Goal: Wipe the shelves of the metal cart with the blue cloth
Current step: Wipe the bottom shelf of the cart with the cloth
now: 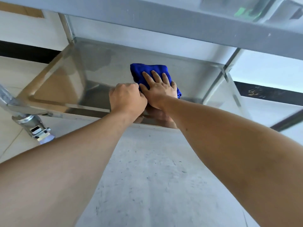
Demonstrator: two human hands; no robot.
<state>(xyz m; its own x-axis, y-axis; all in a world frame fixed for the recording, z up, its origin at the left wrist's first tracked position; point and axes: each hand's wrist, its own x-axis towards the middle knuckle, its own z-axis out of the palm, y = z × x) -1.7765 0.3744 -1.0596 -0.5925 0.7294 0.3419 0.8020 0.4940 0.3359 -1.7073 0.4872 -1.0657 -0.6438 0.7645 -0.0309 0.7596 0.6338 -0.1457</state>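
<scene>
Near the shelf's (101,69) front edge, our right hand (159,90) presses flat on the soft, light cloth (148,68); left hand (127,99), fingers curled, pinches its near corner, we judge.

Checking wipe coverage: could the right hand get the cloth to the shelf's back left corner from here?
Probably yes: the lower shelf lies bare leftward of the blue cloth under the right hand, though the left hand sits alongside.

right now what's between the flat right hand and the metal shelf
The folded blue cloth lies between the right hand and the lower shelf, as the head view shows.
</scene>
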